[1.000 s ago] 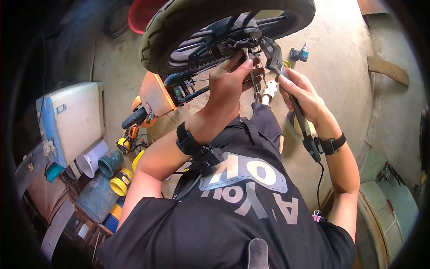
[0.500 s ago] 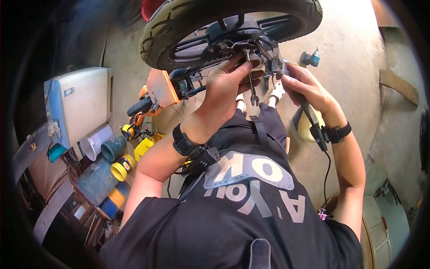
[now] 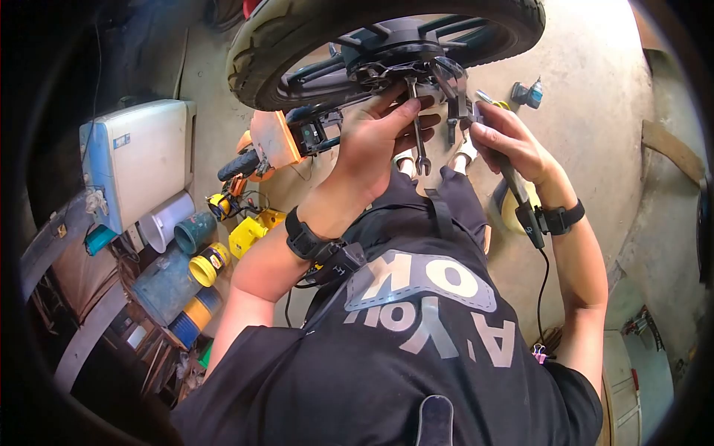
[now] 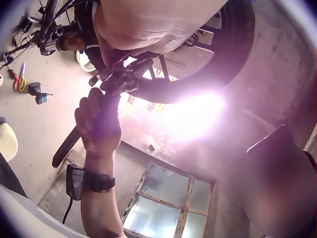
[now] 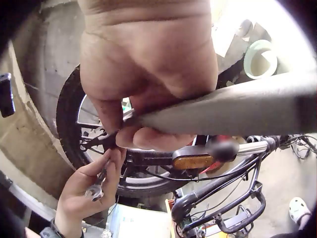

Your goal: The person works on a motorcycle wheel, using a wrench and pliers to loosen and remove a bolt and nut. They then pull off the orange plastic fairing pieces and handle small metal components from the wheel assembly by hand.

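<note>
A black spoked wheel [image 3: 260, 74] with a fat tyre stands at the top of the head view, its hub [image 3: 394, 56] towards the hands. My left hand [image 3: 372, 145] pinches a slim metal spanner [image 3: 418, 137] between thumb and fingers. One end of that spanner is up at the hub, and its open end [image 5: 94, 192] points down. With curled fingers, my right hand [image 3: 513, 145] grips the long dark handle [image 5: 233, 111] of a big adjustable wrench [image 3: 455, 89]. This wrench's head reaches up to the hub beside the left fingertips; the fingers partly hide its jaws.
A cordless drill [image 3: 528, 93] and red-and-yellow-handled scissors [image 4: 20, 82] lie on the floor to the right. An orange panel [image 3: 277, 137] and black frame parts are beyond the left hand. Several buckets, one yellow [image 3: 210, 264], stand left, near a white-and-blue box [image 3: 141, 160].
The right hand and adjustable wrench have shifted slightly right. The spanner's lower end has swung a little left, still in the left hand. The head view has turned slightly.
</note>
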`<action>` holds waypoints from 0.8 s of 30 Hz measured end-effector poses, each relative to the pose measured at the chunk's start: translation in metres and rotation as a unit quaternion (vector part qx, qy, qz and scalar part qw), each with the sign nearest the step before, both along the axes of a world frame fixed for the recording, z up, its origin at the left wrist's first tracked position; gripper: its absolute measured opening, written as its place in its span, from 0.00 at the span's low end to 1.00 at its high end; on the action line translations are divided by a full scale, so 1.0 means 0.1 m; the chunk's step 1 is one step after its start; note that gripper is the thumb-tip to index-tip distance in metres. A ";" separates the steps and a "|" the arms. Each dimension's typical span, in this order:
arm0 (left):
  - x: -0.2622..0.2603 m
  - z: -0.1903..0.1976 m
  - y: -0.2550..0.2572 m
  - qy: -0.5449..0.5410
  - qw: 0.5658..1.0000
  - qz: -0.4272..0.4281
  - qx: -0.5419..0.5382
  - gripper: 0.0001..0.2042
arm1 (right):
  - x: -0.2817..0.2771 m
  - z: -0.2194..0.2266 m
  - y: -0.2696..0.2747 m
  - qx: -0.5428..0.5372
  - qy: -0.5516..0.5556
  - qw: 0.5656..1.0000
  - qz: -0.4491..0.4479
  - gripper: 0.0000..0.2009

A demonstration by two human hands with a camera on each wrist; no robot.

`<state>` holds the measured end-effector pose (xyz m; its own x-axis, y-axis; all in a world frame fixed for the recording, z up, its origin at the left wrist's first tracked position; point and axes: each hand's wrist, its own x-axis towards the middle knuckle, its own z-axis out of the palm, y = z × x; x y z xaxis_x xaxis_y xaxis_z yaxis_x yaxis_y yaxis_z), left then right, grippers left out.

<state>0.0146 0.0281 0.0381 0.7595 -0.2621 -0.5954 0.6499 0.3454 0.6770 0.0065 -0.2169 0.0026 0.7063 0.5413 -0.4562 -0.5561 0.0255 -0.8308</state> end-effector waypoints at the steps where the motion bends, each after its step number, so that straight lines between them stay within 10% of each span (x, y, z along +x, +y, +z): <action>1: 0.00 -0.01 0.00 0.001 1.000 -0.001 0.001 0.15 | -0.02 0.00 0.01 0.007 0.008 1.000 -0.005 0.21; 24: 0.04 0.01 0.02 0.004 1.000 -0.005 -0.004 0.16 | -0.14 -0.08 0.08 -0.023 0.014 0.999 -0.019 0.22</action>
<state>0.0184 0.0299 0.0387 0.7515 -0.2746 -0.5998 0.6593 0.3434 0.6688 -0.0076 -0.2091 -0.0051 0.7121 0.4932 -0.4997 -0.5788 0.0095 -0.8154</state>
